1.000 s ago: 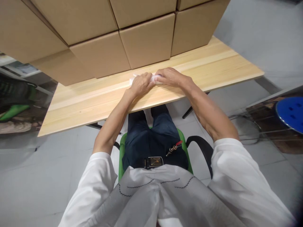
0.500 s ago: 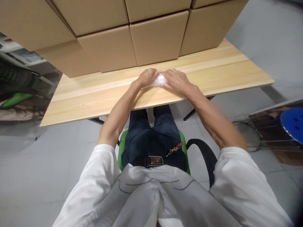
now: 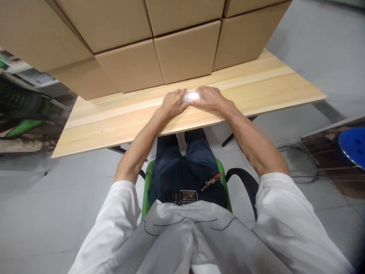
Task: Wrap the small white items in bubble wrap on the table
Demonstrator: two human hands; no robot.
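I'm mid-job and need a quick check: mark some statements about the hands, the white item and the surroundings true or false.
1. The left hand and right hand both touch the white item. True.
2. Cardboard boxes stand on the wooden table. True.
3. The white item lies on top of the boxes. False: it is between the hands, in front of the boxes.
4. The chair beneath the person is red. False: it is green.
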